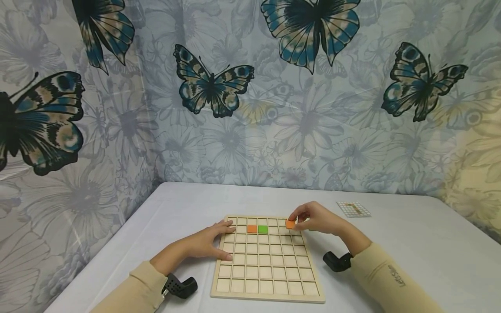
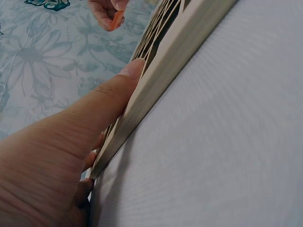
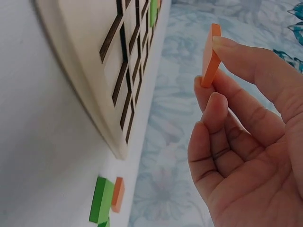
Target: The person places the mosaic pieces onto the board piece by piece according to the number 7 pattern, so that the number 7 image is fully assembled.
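A butterfly-print backdrop (image 1: 231, 152) fills the upper frame behind a white-covered desk (image 1: 391, 261). Right of the head view's centre, an orange tile (image 1: 290, 224) is over the upper right corner of a gridded board (image 1: 268, 299), the right hand's (image 1: 318, 218) grip pinched together on it, while a second orange tile (image 1: 252, 229) and a green tile (image 1: 263, 229) sit side by side near the board's top. At lower centre-left, the left hand (image 1: 203, 240), thumb and fingers spread apart, touches the board's left edge; a patterned card (image 1: 354, 209) lies farther right.
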A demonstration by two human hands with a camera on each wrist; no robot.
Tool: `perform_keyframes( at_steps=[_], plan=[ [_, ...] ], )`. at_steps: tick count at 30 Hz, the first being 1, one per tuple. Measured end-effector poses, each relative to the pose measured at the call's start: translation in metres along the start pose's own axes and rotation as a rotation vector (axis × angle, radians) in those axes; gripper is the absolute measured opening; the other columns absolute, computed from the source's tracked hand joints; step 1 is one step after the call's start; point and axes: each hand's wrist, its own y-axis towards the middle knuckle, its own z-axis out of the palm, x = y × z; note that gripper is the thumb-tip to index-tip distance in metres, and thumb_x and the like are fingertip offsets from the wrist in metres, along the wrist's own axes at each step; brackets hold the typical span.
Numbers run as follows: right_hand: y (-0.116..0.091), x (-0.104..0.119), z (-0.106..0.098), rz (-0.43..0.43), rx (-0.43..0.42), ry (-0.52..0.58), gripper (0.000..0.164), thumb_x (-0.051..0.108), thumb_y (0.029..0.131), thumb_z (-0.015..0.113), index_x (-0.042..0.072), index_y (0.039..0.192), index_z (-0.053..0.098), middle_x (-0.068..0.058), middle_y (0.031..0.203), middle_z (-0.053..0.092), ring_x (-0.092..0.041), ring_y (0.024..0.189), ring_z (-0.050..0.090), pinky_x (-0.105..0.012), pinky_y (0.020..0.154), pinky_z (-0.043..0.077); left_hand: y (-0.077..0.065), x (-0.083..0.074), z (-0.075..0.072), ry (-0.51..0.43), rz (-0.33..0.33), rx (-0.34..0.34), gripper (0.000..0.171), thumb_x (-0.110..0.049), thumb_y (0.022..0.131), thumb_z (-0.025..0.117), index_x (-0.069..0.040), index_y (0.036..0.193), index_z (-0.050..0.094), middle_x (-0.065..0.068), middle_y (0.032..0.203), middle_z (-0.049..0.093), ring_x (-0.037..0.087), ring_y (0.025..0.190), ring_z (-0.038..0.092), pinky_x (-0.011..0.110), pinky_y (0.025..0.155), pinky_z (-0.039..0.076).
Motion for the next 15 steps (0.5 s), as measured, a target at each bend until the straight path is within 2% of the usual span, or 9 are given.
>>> perform_keyframes(
  at_steps=[5, 15],
  plan=[
    [0.007, 0.005, 0.002, -0.009, 0.0, 0.011, 0.022, 0.012, 0.079, 0.073, 0.002, 0.098, 0.07, -0.006, 0.09, 0.067, -0.011, 0.076, 0.055, -0.022, 0.067, 0.049, 0.001, 0.001, 0.0, 0.013, -0.002, -0.002, 0.082, -0.047, 0.072, 0.076, -0.02, 0.141, 0.041, 0.003, 0.156, 0.019, 0.033, 0.145, 0.008, 0.058, 0.114, 0.011],
    [0.017, 0.017, 0.01, -0.039, 0.022, 0.036, 0.023, 0.013, 0.08, 0.072, 0.002, 0.1, 0.07, -0.008, 0.094, 0.068, -0.012, 0.077, 0.055, -0.024, 0.069, 0.05, 0.001, 0.002, 0.001, 0.01, 0.005, -0.002, 0.082, -0.047, 0.072, 0.076, -0.02, 0.141, 0.041, 0.003, 0.156, 0.018, 0.033, 0.145, 0.007, 0.059, 0.114, 0.011]
  ],
)
